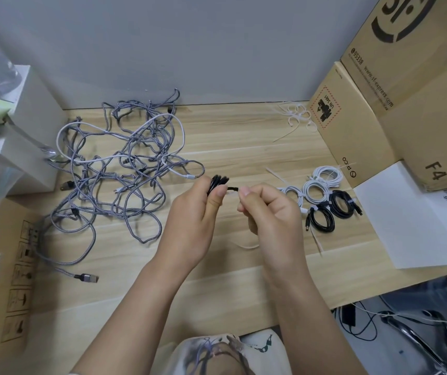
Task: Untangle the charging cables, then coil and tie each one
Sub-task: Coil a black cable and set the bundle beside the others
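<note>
1. Left hand [198, 212]: raised above the table [238, 147], fingers curled round a small black cable coil [218, 182]; the loops stick out above the fingertips.
2. Right hand [268, 209]: raised just beside the left, thumb and forefinger pinching the black cable's free end where it leaves the coil. A pale tie strip [248, 246] shows below this hand; whether the hand holds it cannot be told.
3. Cable tangle [119, 174]: grey braided cables with one white cable [125, 155] threaded through, spread loose over the left half of the table. One grey plug [88, 278] lies apart near the front left.
4. Finished coils, right side of the table: three white coils [315, 186] and two black coils [331, 209], each tied, lying close together.
5. Spare ties [296, 117]: white strips heaped at the back right, against a cardboard box [352, 131].
6. White sheet [411, 226]: flat at the right edge, beside the finished coils.
7. White box [27, 125]: stands at the left, touching the tangle's edge.
</note>
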Action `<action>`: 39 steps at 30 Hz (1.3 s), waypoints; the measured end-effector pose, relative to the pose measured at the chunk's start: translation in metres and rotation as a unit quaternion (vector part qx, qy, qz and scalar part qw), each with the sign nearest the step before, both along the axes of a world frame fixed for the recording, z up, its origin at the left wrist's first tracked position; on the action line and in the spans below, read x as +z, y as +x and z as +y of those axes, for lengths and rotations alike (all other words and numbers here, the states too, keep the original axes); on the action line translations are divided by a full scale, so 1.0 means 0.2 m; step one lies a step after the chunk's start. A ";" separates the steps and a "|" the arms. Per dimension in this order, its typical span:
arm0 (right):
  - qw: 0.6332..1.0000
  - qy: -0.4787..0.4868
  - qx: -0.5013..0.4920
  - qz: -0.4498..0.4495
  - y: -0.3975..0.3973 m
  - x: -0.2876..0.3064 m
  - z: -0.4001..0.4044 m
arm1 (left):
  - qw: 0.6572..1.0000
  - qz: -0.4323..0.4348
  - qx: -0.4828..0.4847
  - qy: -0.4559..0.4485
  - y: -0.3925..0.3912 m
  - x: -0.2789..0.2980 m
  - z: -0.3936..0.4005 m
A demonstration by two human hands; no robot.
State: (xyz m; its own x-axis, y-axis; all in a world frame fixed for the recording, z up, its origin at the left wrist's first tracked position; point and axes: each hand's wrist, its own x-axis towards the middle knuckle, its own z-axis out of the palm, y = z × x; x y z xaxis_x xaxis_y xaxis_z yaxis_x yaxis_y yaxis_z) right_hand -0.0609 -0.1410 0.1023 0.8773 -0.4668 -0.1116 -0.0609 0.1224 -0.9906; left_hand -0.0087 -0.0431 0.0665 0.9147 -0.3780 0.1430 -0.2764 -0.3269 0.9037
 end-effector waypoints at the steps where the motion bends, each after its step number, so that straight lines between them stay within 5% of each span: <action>1: 1.000 -0.001 0.006 -0.008 0.00 0.01 0.00 | 1.000 0.008 -0.006 -0.003 0.00 0.00 0.00; 12: 0.997 -0.023 0.064 0.042 0.00 0.00 -0.02 | 0.998 0.013 -0.019 -0.051 -0.02 0.02 -0.02; 23: 0.994 -0.077 0.063 0.036 -0.03 0.05 -0.02 | 0.990 0.113 -0.026 -0.085 0.02 0.00 0.00; 27: 0.999 -0.019 0.032 0.030 -0.03 0.04 -0.04 | 0.991 0.104 -0.027 -0.082 0.04 0.00 0.02; 34: 0.967 0.193 0.156 -0.055 -0.05 0.04 -0.08 | 0.988 0.121 -0.052 -0.083 0.03 0.02 0.02; 39: 0.983 0.124 0.107 -0.083 -0.04 0.02 -0.09 | 0.981 0.161 -0.041 -0.096 0.03 0.04 0.00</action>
